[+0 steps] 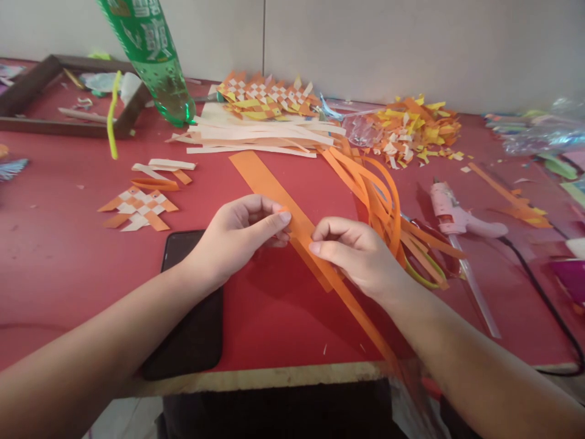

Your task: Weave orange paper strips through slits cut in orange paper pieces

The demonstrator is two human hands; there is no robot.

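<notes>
My left hand (244,235) is closed, with its thumb and finger pinching the end of a long orange paper strip. Close by on the right, my right hand (359,250) pinches the same orange paper strip (361,317), which trails down past the table's front edge. Under both hands lies a wider orange paper band (260,180), slanting across the red table. A small woven orange-and-white paper fish (139,208) rests to the left, beside a few folded strips (171,164). Part of a black phone (192,335) is covered by my left forearm.
Behind are white paper strips (260,134), woven pieces (269,94), a green bottle (150,61) and a dark frame (25,91). Curled orange strips (372,189) partly cover yellow-handled scissors (427,280). A corded pink glue gun (461,219) and paper scraps (415,125) are at right.
</notes>
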